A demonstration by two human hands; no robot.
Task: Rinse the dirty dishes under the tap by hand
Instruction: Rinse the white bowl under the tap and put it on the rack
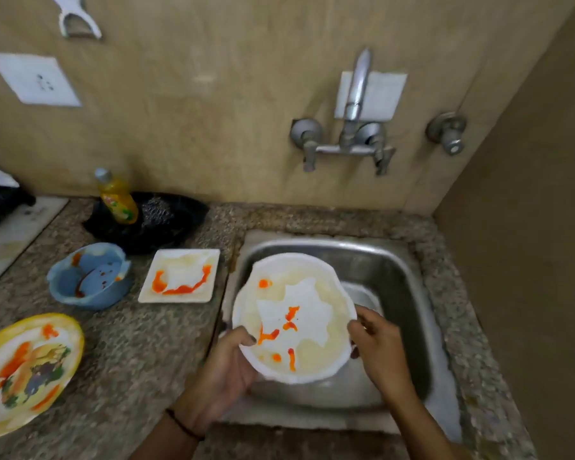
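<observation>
A round white plate (299, 293) smeared with orange sauce and yellowish film is held above the steel sink (402, 277). My left hand (224, 366) grips its near left rim, thumb on top. My right hand (379, 346) holds the right rim. The tap (357, 91) rises from the wall behind the sink; no water is seen running. On the counter to the left lie a square white plate (180, 277) with orange streaks, a blue bowl (88, 277) with stains, and a round yellow-rimmed picture plate (27, 370).
A yellow dish-soap bottle (117, 197) and a steel scrubber sit in a black tray (166, 224) at the back of the speckled counter (140, 343). A second wall valve (447, 131) is right of the tap. A side wall closes in at the right.
</observation>
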